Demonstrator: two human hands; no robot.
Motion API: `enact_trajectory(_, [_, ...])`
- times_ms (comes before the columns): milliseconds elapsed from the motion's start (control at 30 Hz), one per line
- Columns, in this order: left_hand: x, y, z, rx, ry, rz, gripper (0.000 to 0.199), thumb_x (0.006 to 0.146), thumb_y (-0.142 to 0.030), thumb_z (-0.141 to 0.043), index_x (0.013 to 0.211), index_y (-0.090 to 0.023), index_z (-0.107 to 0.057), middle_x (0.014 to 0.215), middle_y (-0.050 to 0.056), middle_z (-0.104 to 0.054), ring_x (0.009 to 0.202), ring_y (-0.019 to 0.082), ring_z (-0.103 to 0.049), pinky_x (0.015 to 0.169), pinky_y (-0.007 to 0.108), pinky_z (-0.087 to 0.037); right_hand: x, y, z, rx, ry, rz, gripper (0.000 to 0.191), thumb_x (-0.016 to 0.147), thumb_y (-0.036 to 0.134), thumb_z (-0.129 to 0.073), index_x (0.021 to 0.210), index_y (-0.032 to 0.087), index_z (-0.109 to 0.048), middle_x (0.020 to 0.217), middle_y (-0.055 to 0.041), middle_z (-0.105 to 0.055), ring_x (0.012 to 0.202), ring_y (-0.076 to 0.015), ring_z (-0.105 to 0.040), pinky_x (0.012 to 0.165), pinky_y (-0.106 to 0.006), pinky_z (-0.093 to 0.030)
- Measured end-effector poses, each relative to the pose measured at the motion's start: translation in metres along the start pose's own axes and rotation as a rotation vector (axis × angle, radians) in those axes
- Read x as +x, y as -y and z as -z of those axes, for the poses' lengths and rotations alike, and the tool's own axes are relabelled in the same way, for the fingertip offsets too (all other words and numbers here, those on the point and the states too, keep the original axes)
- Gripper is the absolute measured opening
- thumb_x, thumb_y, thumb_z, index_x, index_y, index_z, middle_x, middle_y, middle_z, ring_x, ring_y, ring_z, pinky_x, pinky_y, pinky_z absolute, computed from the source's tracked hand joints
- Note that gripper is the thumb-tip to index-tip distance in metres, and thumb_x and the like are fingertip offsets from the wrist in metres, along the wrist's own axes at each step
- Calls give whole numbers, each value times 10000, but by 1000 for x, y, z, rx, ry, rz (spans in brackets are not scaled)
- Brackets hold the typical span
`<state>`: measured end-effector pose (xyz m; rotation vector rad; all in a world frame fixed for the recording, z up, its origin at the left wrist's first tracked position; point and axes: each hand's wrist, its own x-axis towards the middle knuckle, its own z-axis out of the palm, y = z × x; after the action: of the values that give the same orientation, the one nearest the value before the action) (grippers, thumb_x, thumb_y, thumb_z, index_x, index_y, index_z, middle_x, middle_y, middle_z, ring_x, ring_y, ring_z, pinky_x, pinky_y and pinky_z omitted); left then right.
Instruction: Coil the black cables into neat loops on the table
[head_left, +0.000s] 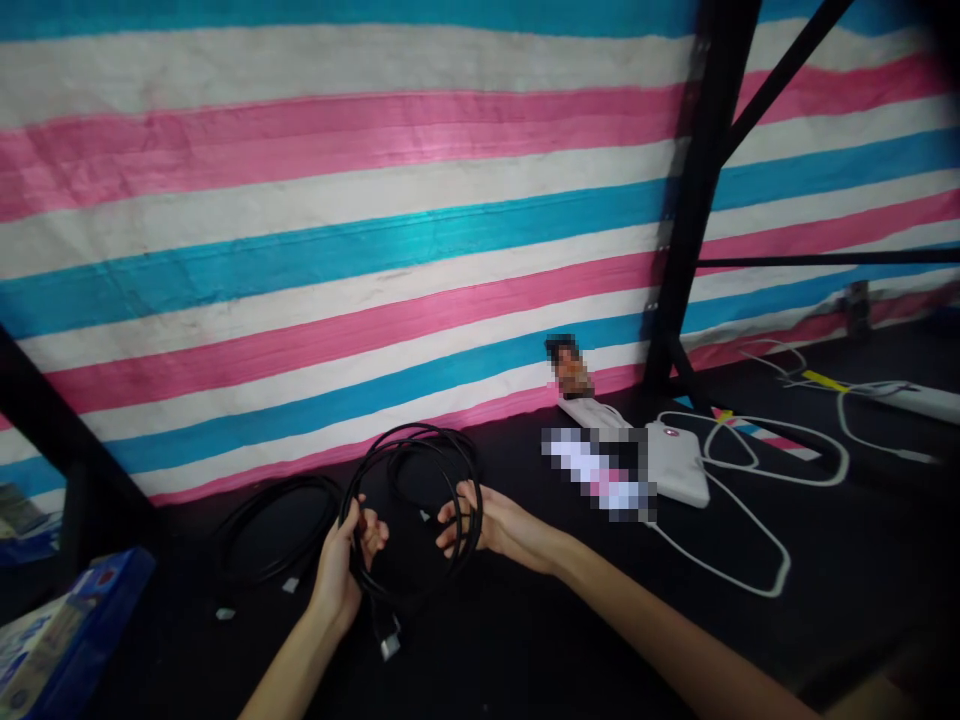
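Makeshift workspace — striped sheeting [360,270] (creased) walls it.

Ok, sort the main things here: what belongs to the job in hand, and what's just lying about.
Job in hand:
- black cable, held by left hand and right hand

Lying about, seemingly:
- black coil at left
- blue box
- white block
- white cord

No legible text. Blue box [94,620], lower left of the black cable coil [478,490]: lettering [36,645] on its face, blurred, cut by view edge. White device [679,470], right of coil: small reddish mark [670,433], too small to read. Pixelated patch [600,478] between coil and device: unreadable.
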<state>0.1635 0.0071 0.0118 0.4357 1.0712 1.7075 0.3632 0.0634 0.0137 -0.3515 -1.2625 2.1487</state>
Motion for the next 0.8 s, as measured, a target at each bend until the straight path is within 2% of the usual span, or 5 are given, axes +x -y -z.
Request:
enact_trajectory(167, [8,-6,4,148,32,-33,154,710,-210,-641,703,-157,-495,591,-15,-545,525,75,-553,501,144,-467,0,10,1,13,-168,40,361,778,496,-553,848,141,-558,756,-50,-618,707,-170,-634,577,-284,-513])
enact_trajectory(267, [11,-3,7,267,62,-124,300,674,-400,-676,724,-150,-517,602,-7,-558,535,91,-549,492,162,-463,0,17,5,43,-318,96,311,742,455,-617,853,177,-534,773,-24,-595,682,-154,-615,533,-280,-529])
enact_trajectory(367, [13,1,10,354,51,-172,472,698,-593,-541,789,-130,-556,707,42,-599,622,131,-583,539,213,-490,1,20,8,38,-416,145,310,702,424,-666,858,194,-528,827,-8,-557,723,-159,-610,518,-287,-543])
enact_trajectory(633, [11,-17,17,341,-203,-743,417,763,-565,-454,740,-156,-529,672,9,-534,609,131,-563,522,233,-503,4,26,16,-195,-594,309,341,649,461,-678,677,175,-494,712,4,-481,781,-172,-586,498,-236,-534])
enact_trajectory(800, [3,-42,17,250,-312,-907,414,787,-565,-399,703,-167,-476,649,-20,-478,493,121,-527,355,220,-445,5,29,21,-437,-678,449,407,642,478,-663,592,183,-386,672,10,-462,678,-156,-579,422,-228,-529])
